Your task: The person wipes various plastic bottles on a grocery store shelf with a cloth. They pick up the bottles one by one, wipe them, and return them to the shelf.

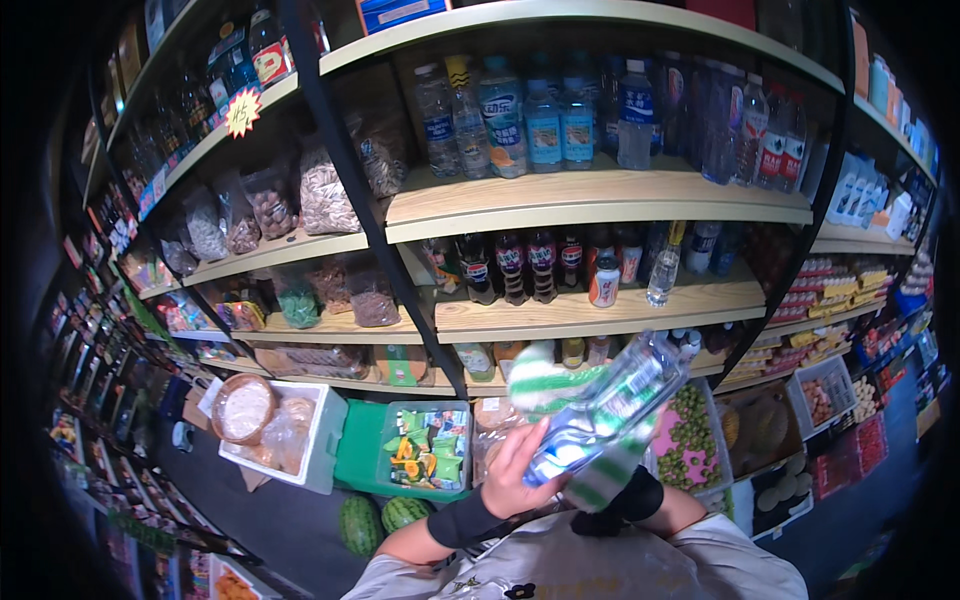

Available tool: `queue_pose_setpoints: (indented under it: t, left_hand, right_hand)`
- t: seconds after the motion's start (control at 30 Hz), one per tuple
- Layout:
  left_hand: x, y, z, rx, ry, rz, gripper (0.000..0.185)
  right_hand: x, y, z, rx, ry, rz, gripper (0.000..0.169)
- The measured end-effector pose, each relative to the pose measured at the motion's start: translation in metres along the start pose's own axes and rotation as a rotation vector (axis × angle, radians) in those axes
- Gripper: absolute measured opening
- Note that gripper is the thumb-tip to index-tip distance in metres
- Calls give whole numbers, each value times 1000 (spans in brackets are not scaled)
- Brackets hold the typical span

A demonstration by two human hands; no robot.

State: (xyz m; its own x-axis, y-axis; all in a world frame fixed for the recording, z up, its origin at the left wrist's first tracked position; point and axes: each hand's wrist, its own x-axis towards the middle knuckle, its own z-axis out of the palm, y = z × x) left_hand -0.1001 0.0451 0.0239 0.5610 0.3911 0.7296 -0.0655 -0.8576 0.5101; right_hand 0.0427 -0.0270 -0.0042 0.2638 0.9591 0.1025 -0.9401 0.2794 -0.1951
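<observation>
My left hand [517, 469] grips the lower end of a clear plastic bottle [615, 397], which is tilted with its other end up to the right. Blue shows near my fingers, and the bottle is blurred. A green-and-white striped cloth [551, 382] is wrapped behind and below the bottle. My right hand [660, 418] is mostly hidden behind the bottle and cloth; it appears to hold the cloth against the bottle's side. Beyond my hands, a wooden shelf [510, 319] carries dark soda bottles [510, 266], an orange-and-white can [604, 282] and a clear bottle with a yellow cap [663, 271].
The upper shelf [540, 195] bears several water and drink bottles [544, 131]. Black uprights [409, 277] divide the shelving. Below stand a tub of snack packets [459, 486], a white foam box [330, 442], watermelons [361, 523] and a tub of green fruit [686, 442].
</observation>
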Motion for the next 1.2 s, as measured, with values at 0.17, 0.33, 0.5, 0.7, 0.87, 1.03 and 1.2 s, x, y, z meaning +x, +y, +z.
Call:
queue_pose_setpoints:
  t: [0.17,0.33,0.5,0.7,0.87,1.03,1.2]
  left_hand:
    - [33,24,29,-163,39,-112,66]
    - [36,32,48,-76,-41,-122,63]
    - [26,41,65,-39,-51,-121,63]
    - [59,53,81,78,-163,-250,59]
    - [89,77,69,156,-242,-142,68]
    - [121,117,100,-429,176,-226,109]
    - [110,111,114,-673,353,-123,89]
  right_hand:
    - [-6,13,-1,-788,43,-648,79]
    - [11,-57,30,-728,161,-705,70]
    - [10,-94,46,-574,143,-627,58]
    - [-8,-63,15,-595,92,-538,51]
    - [-4,-100,-2,-804,32,-640,58]
    - [-12,-124,-7,-1632,-317,-1019,77]
    - [-29,-160,13,-1566,-433,-933,75]
